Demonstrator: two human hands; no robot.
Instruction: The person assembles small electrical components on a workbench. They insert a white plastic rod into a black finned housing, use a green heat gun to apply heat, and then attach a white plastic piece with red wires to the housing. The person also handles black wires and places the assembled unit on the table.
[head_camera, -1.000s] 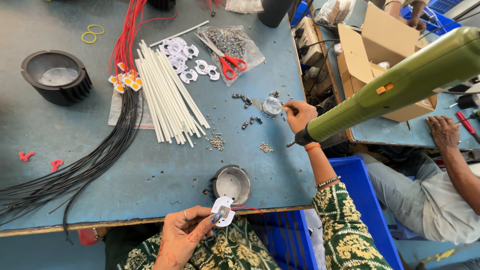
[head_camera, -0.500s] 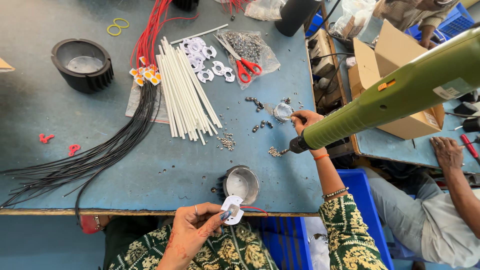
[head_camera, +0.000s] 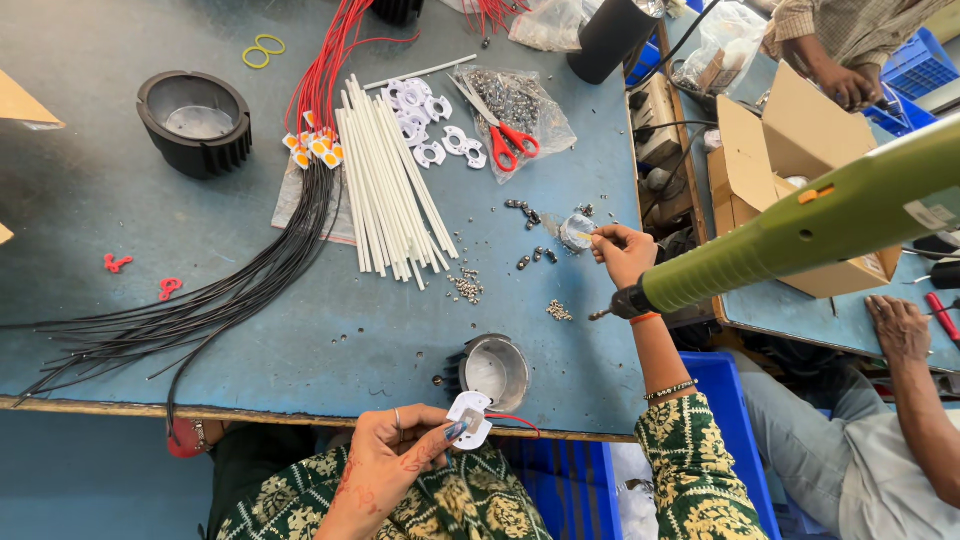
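Head view: your left hand (head_camera: 385, 455) pinches 1 white holder (head_camera: 469, 419) below the bench's (head_camera: 300, 340) near edge, beside the metal cup (head_camera: 494, 368). Your right hand (head_camera: 622, 252), gripping the green driver (head_camera: 800, 235), picks at screws (head_camera: 530, 212) near the right edge. Many holders (head_camera: 430, 135) remain unassembled.
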